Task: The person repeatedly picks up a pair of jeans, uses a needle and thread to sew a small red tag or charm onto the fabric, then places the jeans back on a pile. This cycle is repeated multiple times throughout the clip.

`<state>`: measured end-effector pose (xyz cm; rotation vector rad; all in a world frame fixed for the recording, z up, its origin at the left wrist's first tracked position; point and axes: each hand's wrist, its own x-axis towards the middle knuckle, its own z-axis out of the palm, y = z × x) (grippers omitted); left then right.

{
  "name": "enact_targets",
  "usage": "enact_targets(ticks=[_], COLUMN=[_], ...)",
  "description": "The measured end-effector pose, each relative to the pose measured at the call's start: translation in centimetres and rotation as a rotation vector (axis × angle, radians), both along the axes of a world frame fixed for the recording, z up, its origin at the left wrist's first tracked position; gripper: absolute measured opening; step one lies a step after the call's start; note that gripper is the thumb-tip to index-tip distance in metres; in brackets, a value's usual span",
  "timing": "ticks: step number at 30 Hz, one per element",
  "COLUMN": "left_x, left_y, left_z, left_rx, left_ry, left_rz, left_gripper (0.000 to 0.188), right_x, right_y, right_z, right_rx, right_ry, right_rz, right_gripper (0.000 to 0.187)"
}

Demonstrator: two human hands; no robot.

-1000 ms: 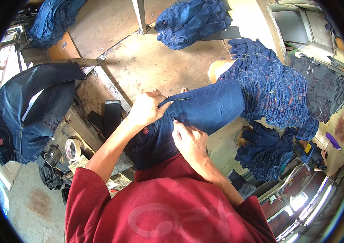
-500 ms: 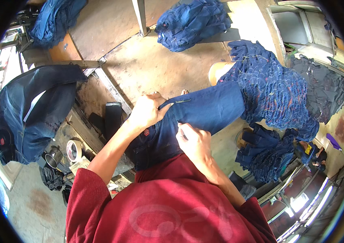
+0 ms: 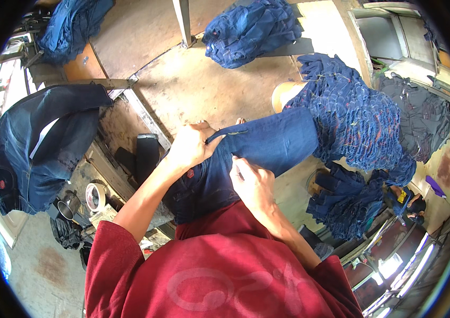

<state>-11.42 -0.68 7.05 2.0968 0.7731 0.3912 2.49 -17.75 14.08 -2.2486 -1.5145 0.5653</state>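
A pair of dark blue jeans point(image 3: 280, 139) lies across my lap, one leg stretched toward the right. My left hand point(image 3: 192, 146) is closed on the edge of the denim, fingers pinching a fold beside a light thread end. Over the middle of the same leg, my right hand point(image 3: 252, 184) is closed with its fingers curled. A small dark tip shows at its fingertips, too small to name. A round red patch sits on the denim near my left wrist.
Denim piles lie at the far middle point(image 3: 251, 32), right point(image 3: 349, 116) and lower right point(image 3: 347, 201). More dark jeans point(image 3: 50, 143) hang at the left, above a tape roll point(image 3: 95, 197) and a metal cup point(image 3: 69, 206). A metal post point(image 3: 182, 24) stands ahead.
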Motion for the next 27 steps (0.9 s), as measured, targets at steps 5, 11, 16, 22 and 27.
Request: enact_targets(ticks=[5, 11, 16, 22, 27], left_x=[-0.2, 0.2, -3.0, -8.3, -11.1], left_y=[-0.1, 0.0, -1.7, -13.8, -15.0], left_z=[-0.2, 0.2, 5.0, 12.0, 10.9], left_rx=[0.012, 0.009, 0.171, -0.606, -0.751], left_ry=[-0.011, -0.008, 0.148, 0.250, 0.243], left_rz=[-0.004, 0.009, 0.230, 1.167, 1.074], left_gripper=[0.017, 0.020, 0.047, 0.089, 0.054], right_x=[0.1, -0.2, 3.1, 7.1, 8.0], right_y=[-0.1, 0.0, -2.8, -8.0, -9.2], right_z=[0.0, 0.8, 1.6, 1.8, 2.3], right_rx=[-0.119, -0.149, -0.006, -0.021, -0.004], right_ry=[-0.041, -0.027, 0.613, 0.599, 0.572], right_rz=[0.032, -0.012, -0.454, -0.429, -0.268], right_gripper=[0.011, 0.004, 0.025, 0.027, 0.028])
